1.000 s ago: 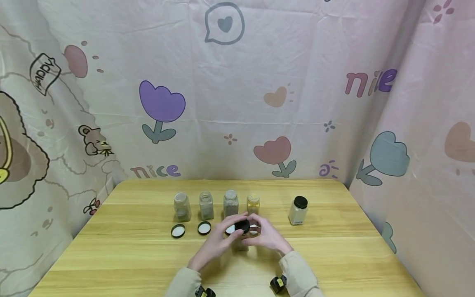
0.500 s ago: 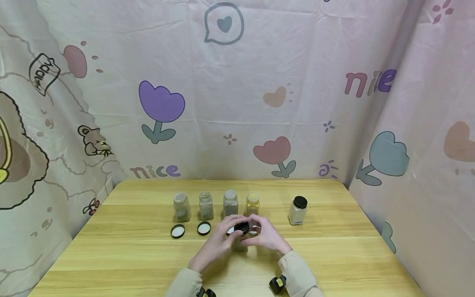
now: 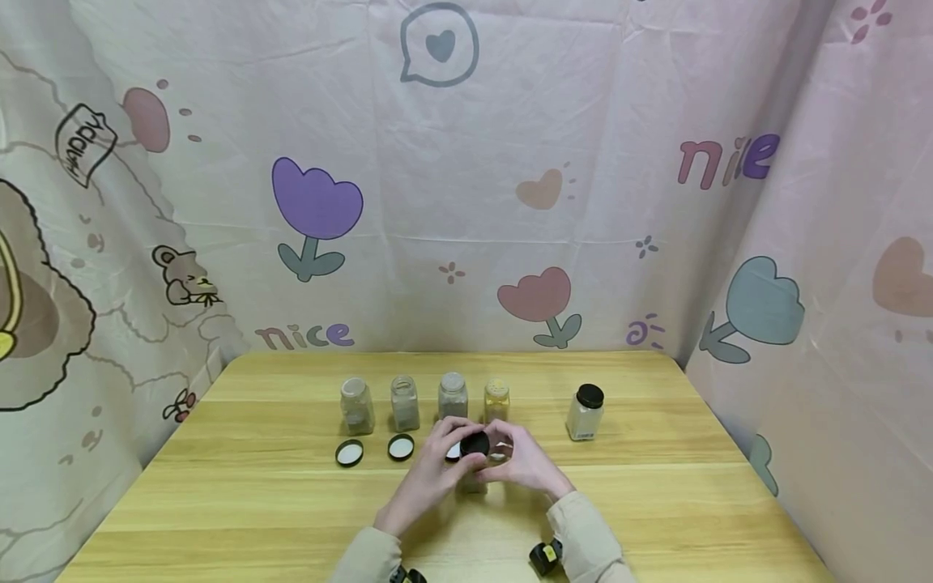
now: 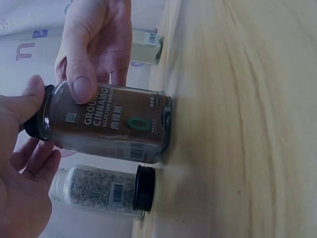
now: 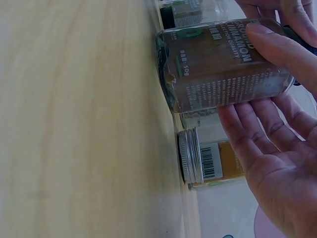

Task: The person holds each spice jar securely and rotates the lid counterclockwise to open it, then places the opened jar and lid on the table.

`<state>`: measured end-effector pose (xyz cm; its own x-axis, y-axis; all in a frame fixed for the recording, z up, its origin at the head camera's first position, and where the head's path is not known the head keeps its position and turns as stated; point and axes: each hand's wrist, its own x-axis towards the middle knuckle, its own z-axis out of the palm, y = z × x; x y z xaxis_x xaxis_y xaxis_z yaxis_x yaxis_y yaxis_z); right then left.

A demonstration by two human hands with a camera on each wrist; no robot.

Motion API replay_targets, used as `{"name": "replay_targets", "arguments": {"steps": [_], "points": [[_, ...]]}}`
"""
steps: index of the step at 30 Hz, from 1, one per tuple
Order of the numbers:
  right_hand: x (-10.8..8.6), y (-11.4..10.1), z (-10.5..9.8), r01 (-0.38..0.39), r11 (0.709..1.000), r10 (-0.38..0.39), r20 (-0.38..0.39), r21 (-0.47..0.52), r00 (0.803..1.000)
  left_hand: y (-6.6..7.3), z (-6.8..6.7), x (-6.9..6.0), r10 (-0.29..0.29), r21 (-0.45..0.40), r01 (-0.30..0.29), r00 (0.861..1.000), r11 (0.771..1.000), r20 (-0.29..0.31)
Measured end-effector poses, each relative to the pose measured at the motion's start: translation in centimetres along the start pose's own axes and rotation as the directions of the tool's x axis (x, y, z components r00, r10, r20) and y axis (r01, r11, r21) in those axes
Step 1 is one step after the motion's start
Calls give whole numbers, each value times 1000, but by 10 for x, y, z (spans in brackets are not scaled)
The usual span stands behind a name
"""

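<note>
Mid-worktop [image 3: 255, 518], nearer than the row of jars [image 3: 405, 406], the cinnamon jar [image 4: 114, 124] is roughly upright, long axis vertical, black cap [image 3: 475, 444] upward; left hand [image 3: 437, 465] grips cap, right hand [image 3: 523, 461] holds body.

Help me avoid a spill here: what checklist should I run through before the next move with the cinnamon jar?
1. Cinnamon jar steadied: ok; the right hand grips its body.
2. Black lid held: ok; the left hand has it at the jar's top.
3. Black lid threaded tight or loose: cannot tell.
4. Cinnamon jar's base flat on the table: cannot tell from these angles.
5. Second jar from the left closed: not ok; its mouth is uncapped.
6. Far-right jar closed: ok; its own lid is on.
</note>
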<state>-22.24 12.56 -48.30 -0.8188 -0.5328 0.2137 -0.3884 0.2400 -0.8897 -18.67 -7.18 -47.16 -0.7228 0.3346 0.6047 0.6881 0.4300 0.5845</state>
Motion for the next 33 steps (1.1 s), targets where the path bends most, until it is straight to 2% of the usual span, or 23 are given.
{"name": "replay_targets", "arguments": {"steps": [2,5,9,12,15,20,24,27,29,33], "points": [[0,0,0,-1,1000,1,4,0,1000,-1,-1,-1,-4,-15,4,1000,1000,27],[-1,1,0,-2,1000,2,12,12,1000,-3,-5,-2,-2,-70,9,995,998,99],[-2,1,-1,-7,1000,6,17,31,1000,-3,-14,-3,22,-158,11,978,987,205],[-2,2,-1,-4,999,4,17,32,1000,-3,-17,-2,44,-183,0,971,983,237],[-2,1,-2,3,999,-4,21,35,1000,-4,-18,-1,54,-178,-15,975,984,217],[-3,2,-3,-15,999,14,26,45,1000,-6,-12,-1,53,-129,-35,989,991,139],[-3,1,-3,-14,999,12,25,47,1000,-6,-7,-2,31,-88,-25,997,996,72],[-3,1,-3,-9,999,8,23,40,1000,-5,-5,-2,11,-77,-8,999,997,45],[-3,1,-3,-4,999,4,23,35,1000,-5,-5,-2,7,-88,-2,999,996,48],[-2,2,-3,-4,999,3,24,32,1000,-5,-8,-2,24,-130,-11,995,991,99]]}}
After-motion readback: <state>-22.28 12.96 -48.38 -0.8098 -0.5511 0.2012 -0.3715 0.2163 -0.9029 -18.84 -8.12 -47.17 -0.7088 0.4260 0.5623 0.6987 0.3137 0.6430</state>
